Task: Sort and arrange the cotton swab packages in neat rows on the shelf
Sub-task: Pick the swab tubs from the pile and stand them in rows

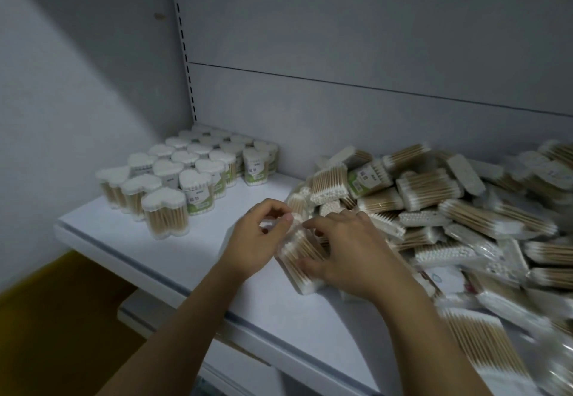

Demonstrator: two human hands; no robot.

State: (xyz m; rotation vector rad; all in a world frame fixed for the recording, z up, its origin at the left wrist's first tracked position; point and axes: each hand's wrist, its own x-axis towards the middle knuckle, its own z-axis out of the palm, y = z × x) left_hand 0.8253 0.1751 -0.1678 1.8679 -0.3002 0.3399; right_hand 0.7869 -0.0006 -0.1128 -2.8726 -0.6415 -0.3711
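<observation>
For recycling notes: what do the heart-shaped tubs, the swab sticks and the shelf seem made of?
Heart-shaped tubs: likely clear rigid plastic, white lids; sticks show through the walls. Swab sticks: tan, probably wood or bamboo, white cotton-like tips. Shelf: smooth matte white, painted metal or laminate; cannot tell which.

White shelf (pixel 173 249), white-lidded tan swab packs (pixel 164 209) with green labels

My left grip (pixel 255 239) pinches and my right grip (pixel 350 251) clasps one clear wooden-swab pack (pixel 299 251), fingers curled, wrists near each other.
</observation>
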